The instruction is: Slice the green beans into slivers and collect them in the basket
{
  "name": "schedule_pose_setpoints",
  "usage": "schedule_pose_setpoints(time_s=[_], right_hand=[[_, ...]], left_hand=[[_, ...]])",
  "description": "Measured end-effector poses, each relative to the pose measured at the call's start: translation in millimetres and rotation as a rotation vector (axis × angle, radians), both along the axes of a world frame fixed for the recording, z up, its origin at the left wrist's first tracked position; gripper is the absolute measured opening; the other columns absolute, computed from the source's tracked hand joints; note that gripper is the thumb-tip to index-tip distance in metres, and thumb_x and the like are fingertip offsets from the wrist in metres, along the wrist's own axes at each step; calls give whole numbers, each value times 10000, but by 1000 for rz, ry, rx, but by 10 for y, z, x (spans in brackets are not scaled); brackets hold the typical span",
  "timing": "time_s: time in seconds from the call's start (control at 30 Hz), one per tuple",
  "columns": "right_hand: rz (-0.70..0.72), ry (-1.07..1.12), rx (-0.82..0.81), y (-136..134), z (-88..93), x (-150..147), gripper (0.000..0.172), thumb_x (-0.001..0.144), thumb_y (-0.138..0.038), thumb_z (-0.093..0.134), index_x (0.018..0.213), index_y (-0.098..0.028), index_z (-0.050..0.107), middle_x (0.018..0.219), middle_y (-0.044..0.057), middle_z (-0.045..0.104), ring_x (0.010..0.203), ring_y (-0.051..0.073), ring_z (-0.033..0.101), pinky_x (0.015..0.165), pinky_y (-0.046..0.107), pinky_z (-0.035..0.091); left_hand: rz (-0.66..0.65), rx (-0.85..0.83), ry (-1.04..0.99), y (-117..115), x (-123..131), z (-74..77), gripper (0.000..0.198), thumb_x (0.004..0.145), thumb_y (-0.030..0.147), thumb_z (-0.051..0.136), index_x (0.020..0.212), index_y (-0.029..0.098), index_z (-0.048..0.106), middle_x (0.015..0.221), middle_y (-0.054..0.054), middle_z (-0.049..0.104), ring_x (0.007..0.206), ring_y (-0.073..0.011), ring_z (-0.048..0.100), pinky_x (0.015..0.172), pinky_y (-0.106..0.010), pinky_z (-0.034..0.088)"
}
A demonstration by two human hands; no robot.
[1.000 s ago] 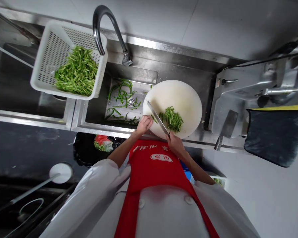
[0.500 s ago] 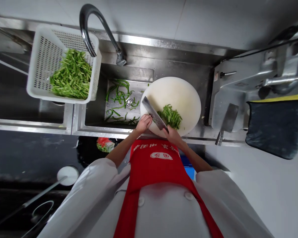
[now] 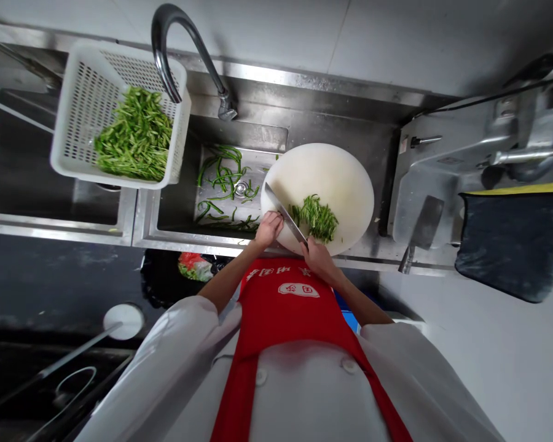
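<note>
On the round white cutting board [image 3: 322, 166], my right hand [image 3: 319, 259] is wrapped round the handle of a cleaver [image 3: 286, 213]. Its blade slants up and left across the board. My left hand [image 3: 270, 228] is closed at the board's left edge, fingertips curled close to the blade, holding long green pods that are mostly hidden by the fingers. Right of the blade lies a heap of thin green slices [image 3: 320, 218], with a few fresh ones against the steel. Whole, thin green pods [image 3: 225, 178] lie scattered in the sink to the left.
A white perforated basket [image 3: 67, 141] with many green slices [image 3: 136, 138] stands at the left under a curved faucet [image 3: 161, 49]. A second cleaver [image 3: 426, 221] lies at the right, near a dark cloth [image 3: 511, 245]. A black-lined bin [image 3: 159, 276] is below the sink edge.
The cleaver blade has turned more upright and shows a thinner face. A few slices now lie right of it, beside the heap. Both hands have stayed nearly in place.
</note>
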State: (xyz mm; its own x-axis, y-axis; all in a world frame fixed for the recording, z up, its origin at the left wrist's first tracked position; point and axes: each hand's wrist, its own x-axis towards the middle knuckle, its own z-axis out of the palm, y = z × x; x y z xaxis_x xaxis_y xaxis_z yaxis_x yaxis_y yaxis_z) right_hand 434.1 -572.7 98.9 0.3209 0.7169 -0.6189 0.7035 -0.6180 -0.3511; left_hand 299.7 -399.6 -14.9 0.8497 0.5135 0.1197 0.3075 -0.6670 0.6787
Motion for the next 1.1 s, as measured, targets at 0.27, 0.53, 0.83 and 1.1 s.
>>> schedule_pose_setpoints(time_s=[0.27, 0.53, 0.83, 1.1], right_hand=[[-331, 179, 314, -260, -38, 445, 328, 988, -493, 477, 875, -201, 576, 770, 54, 678, 761, 195, 639, 686, 259, 452], [-1190, 756, 452, -1856, -266, 765, 449, 833, -648, 651, 789, -245, 459, 492, -112, 422, 345, 73, 337, 325, 194, 327], [-1253, 834, 508, -1808, -709, 465, 470, 830, -659, 642, 729, -248, 437, 489, -99, 423, 344, 71, 367, 319, 197, 356], [-1052, 798, 475, -894, -691, -10, 417, 872, -651, 557, 791, -259, 439, 464, -92, 455, 317, 97, 402, 316, 210, 320]], left_hand=[[226, -38, -9, -165, 129, 84, 371, 1040, 351, 378, 1298, 180, 583, 1407, -156, 498, 1375, -269, 434, 1168, -484, 400], [112, -111, -19, -735, 1101, 201, 611, 1044, 520, 289, 1546, 175, 334, 1648, -139, 197, 1556, -300, 135, 1280, -524, 184], [95, 26, 28, -863, 1308, 206, 784, 910, 657, 539, 1539, 213, 395, 1659, -132, 171, 1537, -366, 179, 1252, -577, 202], [130, -30, -8, -1009, 1358, 214, 675, 909, 593, 589, 1464, 220, 499, 1649, -101, 192, 1529, -334, 228, 1254, -511, 290]])
